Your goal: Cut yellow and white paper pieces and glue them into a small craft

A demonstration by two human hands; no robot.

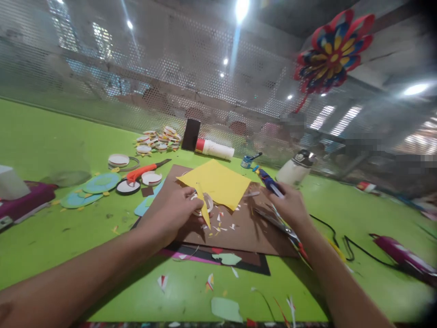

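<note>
My left hand [174, 207] is closed on a small white paper ring with a narrow yellow paper strip [204, 207] hanging from it, over a brown card sheet [235, 232]. A yellow paper sheet [216, 182] lies just beyond that hand on the brown card. My right hand [290, 205] is wrapped round a blue and white pen-like tool [269, 182] that points away from me. Scissors [282, 228] lie on the brown card under my right wrist. Small paper scraps litter the card between the hands.
The green table [68, 228] carries teal paper discs [100, 183], an orange cutter [146, 170], stacked paper rings [159, 140], a glue stick [215, 149], a dark phone [191, 134], a white bottle [295, 169] and a purple glue gun [403, 255] with black cable. A paper flower [332, 50] hangs on the mesh screen.
</note>
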